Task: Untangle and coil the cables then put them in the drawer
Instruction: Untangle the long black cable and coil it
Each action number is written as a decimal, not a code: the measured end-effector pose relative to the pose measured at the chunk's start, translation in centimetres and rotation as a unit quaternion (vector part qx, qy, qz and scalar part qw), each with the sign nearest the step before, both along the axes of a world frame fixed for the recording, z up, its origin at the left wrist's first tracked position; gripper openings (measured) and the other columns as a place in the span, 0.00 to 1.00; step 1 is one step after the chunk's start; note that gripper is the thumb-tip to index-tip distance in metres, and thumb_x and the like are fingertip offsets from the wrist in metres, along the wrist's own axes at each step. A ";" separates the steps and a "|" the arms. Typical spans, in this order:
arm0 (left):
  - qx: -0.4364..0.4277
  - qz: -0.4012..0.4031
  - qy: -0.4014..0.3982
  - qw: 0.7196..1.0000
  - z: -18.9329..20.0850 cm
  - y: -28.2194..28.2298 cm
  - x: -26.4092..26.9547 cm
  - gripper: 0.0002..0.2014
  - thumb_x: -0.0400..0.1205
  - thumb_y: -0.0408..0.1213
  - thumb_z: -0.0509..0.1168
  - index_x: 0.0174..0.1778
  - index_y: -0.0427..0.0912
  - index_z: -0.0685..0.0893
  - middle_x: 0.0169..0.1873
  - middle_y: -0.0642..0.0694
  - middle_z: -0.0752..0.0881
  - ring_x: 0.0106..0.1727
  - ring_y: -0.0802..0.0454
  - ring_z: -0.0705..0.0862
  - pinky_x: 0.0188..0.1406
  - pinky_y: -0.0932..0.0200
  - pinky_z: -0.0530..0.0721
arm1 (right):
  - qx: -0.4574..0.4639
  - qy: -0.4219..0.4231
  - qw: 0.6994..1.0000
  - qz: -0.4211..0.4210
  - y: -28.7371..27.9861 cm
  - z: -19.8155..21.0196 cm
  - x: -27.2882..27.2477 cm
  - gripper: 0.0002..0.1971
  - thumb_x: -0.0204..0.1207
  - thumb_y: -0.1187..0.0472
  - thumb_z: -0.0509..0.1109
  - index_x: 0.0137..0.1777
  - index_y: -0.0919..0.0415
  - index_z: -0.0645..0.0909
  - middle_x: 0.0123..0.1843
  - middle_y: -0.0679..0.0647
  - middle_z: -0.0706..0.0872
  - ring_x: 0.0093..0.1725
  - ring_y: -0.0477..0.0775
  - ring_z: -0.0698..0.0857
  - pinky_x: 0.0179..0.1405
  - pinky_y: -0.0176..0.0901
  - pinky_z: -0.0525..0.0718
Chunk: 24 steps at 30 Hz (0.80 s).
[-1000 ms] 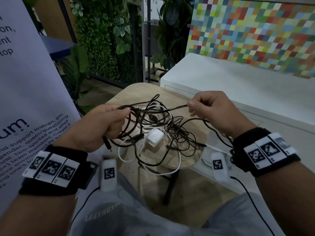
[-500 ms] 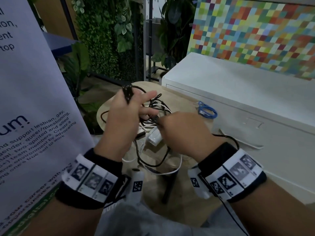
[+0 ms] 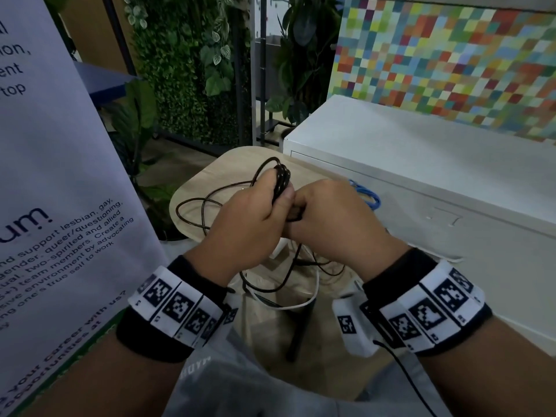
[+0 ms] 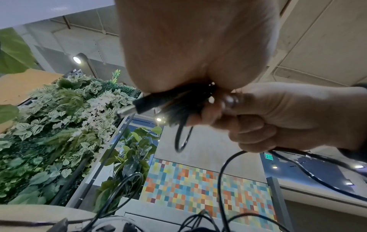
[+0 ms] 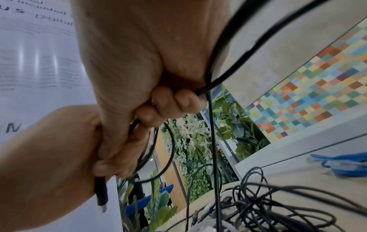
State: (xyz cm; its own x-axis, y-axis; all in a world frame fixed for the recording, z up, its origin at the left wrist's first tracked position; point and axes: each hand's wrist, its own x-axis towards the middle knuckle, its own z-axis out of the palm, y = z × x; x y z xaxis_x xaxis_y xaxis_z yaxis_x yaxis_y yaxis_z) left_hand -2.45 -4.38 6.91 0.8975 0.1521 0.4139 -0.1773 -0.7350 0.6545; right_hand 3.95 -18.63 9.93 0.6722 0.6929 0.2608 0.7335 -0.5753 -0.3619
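Hands (image 3: 288, 218) together grip a black cable (image 3: 281, 179) above tangled cables (image 5: 278, 208), blue cable (image 3: 368, 198) beside.

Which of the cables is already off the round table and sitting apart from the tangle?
The blue cable, bundled by itself beside the white cabinet. The black cable and white cable remain tangled at the table.

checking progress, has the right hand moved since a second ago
Yes. The right hand has moved left, from over the round wooden table's right edge to its middle, meeting the left hand.
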 end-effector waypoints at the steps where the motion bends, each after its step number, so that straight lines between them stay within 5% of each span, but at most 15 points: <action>1: 0.031 -0.010 0.011 0.999 -0.1 0.4 0.2 0.16 0.89 0.57 0.51 0.49 0.49 0.75 0.36 0.51 0.85 0.39 0.47 0.84 0.40 0.41 0.81 | 0.007 0.019 1.000 0.007 -0.3 0.3 0.3 0.13 0.69 0.45 0.79 0.36 0.54 0.89 0.29 0.51 0.86 0.33 0.53 0.85 0.34 0.54 0.86; 5: 0.170 -0.041 0.036 0.984 -0.4 1.4 -0.2 0.23 0.83 0.69 0.48 0.32 0.58 0.71 0.24 0.56 0.76 0.29 0.59 0.75 0.30 0.53 0.71 | -0.048 0.042 0.998 0.019 -2.4 2.0 2.3 0.16 0.68 0.40 0.79 0.34 0.51 0.86 0.30 0.46 0.86 0.34 0.45 0.84 0.34 0.49 0.84; 9: 0.226 -0.017 0.118 0.967 -0.1 3.3 -0.4 0.23 0.82 0.70 0.56 0.33 0.57 0.76 0.26 0.55 0.79 0.30 0.57 0.78 0.28 0.56 0.67 | -0.114 0.041 0.993 0.011 -4.9 2.3 4.4 0.15 0.72 0.39 0.81 0.35 0.49 0.89 0.27 0.40 0.83 0.32 0.40 0.81 0.32 0.43 0.76; 14: -0.106 -0.102 0.180 0.973 0.4 6.6 -1.0 0.23 0.84 0.59 0.65 0.26 0.52 0.76 0.21 0.54 0.70 0.24 0.55 0.66 0.28 0.54 0.64 | -0.033 0.094 0.995 0.010 -6.8 1.5 5.7 0.14 0.77 0.45 0.79 0.34 0.51 0.87 0.29 0.42 0.86 0.27 0.42 0.79 0.32 0.43 0.77; 19: -0.418 -0.200 0.141 0.875 0.6 6.6 -1.4 0.23 0.81 0.58 0.72 0.26 0.52 0.73 0.20 0.54 0.64 0.20 0.58 0.59 0.21 0.61 0.59 | 0.014 0.142 0.989 0.048 -5.8 -0.7 5.6 0.10 0.82 0.52 0.76 0.39 0.53 0.90 0.34 0.46 0.90 0.33 0.46 0.84 0.37 0.42 0.79; 22: -0.516 -0.169 0.124 0.831 1.1 5.5 -1.3 0.22 0.88 0.54 0.60 0.30 0.50 0.75 0.19 0.54 0.63 0.17 0.59 0.59 0.22 0.57 0.57 | 0.020 0.159 0.986 0.043 -5.1 -2.0 5.4 0.07 0.83 0.53 0.75 0.44 0.53 0.90 0.34 0.44 0.90 0.30 0.40 0.81 0.33 0.33 0.76; 24: -0.571 -0.163 0.097 0.799 1.2 4.5 -1.4 0.18 0.89 0.51 0.54 0.36 0.48 0.74 0.20 0.54 0.64 0.17 0.59 0.61 0.24 0.57 0.58 | -0.018 0.167 0.985 0.041 -4.5 -2.6 5.1 0.03 0.82 0.55 0.74 0.46 0.49 0.85 0.36 0.44 0.90 0.33 0.41 0.84 0.38 0.40 0.82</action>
